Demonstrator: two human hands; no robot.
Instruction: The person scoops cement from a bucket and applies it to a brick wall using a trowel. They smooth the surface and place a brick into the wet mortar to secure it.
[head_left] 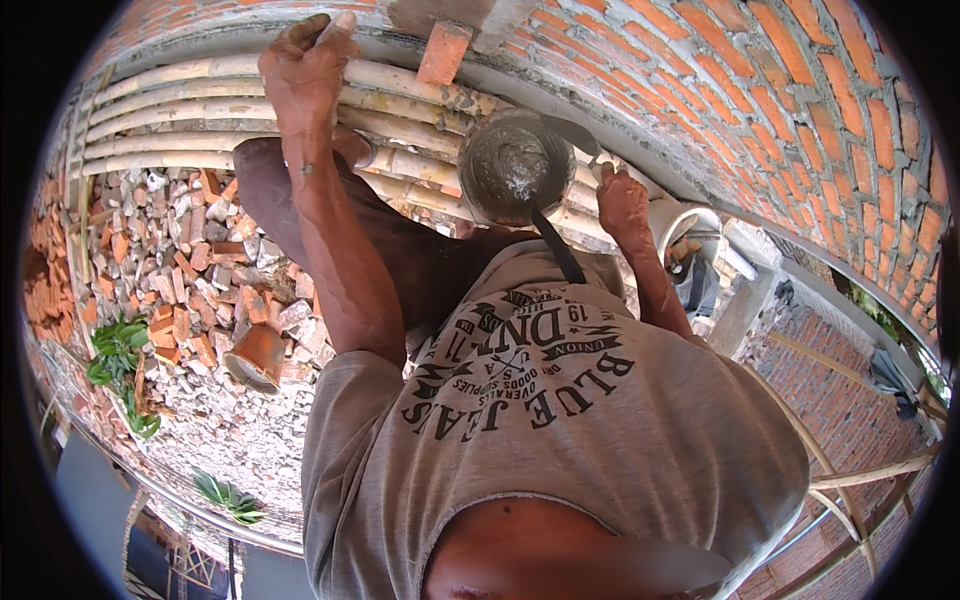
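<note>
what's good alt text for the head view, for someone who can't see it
A right hand grips a trowel by a bucket of wet grey mortar, over bamboo poles. The left hand is stretched forward; a brick wall stands at right, broken bricks lie at left.

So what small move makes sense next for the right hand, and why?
Probably dip the trowel into the mortar for a scoop: the right hand already grips its handle, the blade appears right by the rim of the bucket, and the mortar inside looks wet. Whether the blade already carries mortar is hard to tell.
</note>
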